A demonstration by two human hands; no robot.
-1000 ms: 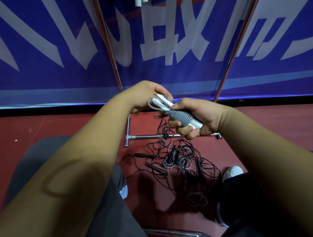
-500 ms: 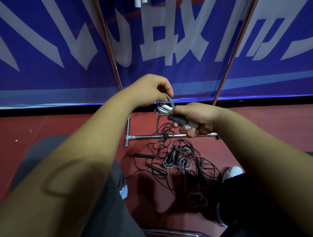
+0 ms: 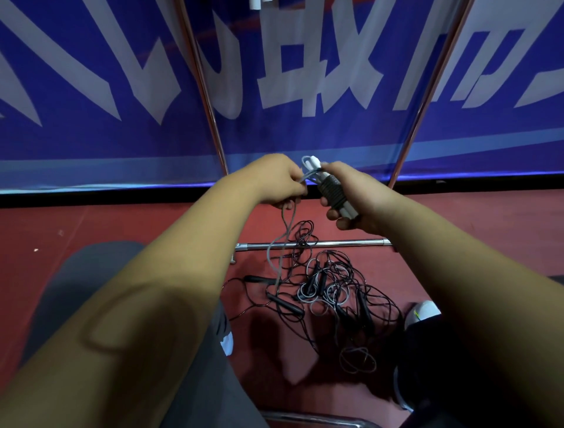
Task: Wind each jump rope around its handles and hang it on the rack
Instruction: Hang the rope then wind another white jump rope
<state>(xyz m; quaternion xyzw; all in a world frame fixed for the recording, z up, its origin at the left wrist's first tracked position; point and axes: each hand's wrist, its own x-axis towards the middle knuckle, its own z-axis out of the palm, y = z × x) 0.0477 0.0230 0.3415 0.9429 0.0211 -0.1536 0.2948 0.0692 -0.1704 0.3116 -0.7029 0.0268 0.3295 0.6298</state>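
Note:
My right hand (image 3: 354,195) grips a pair of white jump rope handles (image 3: 331,191) with grey cord wound tightly around their middle. My left hand (image 3: 276,180) pinches the free grey cord (image 3: 285,232) just left of the handles; a loop of it hangs down toward the floor. Below my hands, a tangled pile of black and grey jump ropes (image 3: 329,290) with black handles lies on the red floor. The rack's metal uprights (image 3: 203,82) rise on both sides, and its base bar (image 3: 345,243) runs behind the pile.
A blue banner (image 3: 91,91) with large white characters stands right behind the rack. My grey-trousered left leg (image 3: 100,290) and a white shoe (image 3: 422,313) flank the pile. White handles (image 3: 259,3) hang at the top edge. A metal bar (image 3: 305,418) crosses the bottom.
Both hands have risen a little. My left hand came off the top of the handles and swung down to their left, drawing out a length of grey cord that now hangs in a loop.

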